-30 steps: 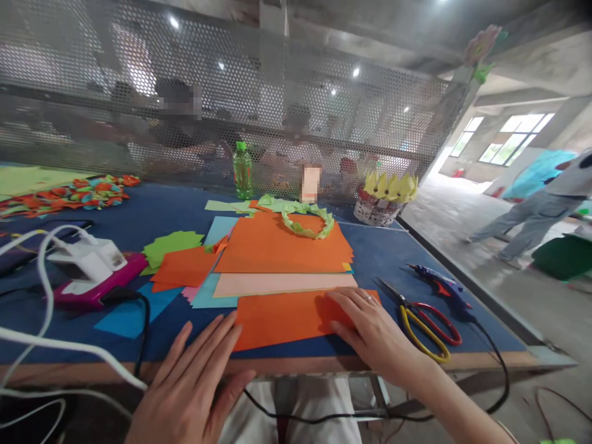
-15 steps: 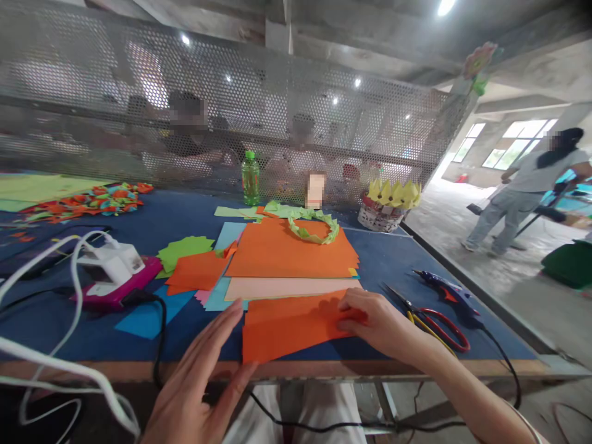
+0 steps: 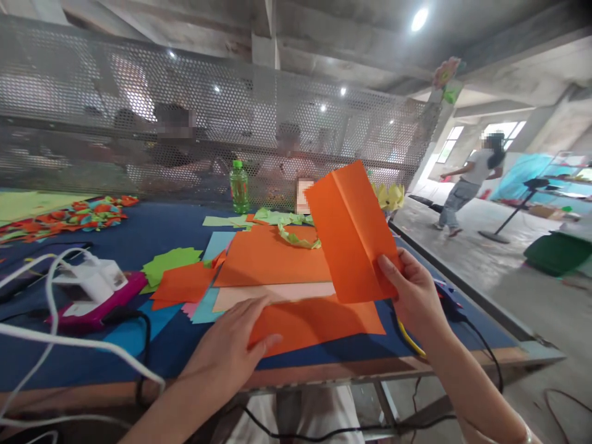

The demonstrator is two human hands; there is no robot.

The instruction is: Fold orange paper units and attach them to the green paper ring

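Observation:
My right hand pinches the lower right corner of an orange paper sheet and holds it up, tilted, above the table. A crease runs down the length of that sheet. Flat near the table's front edge lies another orange paper strip. My left hand rests on the strip's left end, fingers stretched and thumb apart. Behind it is a stack of larger orange paper, with a pale pink sheet under its near side. A ring of folded green paper sits on the stack, partly hidden by the raised sheet.
Left stands a magenta power strip with white plugs and cables. A green bottle is by the perforated screen. At right, a glue gun and yellow-handled scissors are partly covered. A person walks beyond the table.
My right hand has lifted an orange sheet off the strip and raised it upright. My left hand has moved right onto the strip's left end. The person at right has moved.

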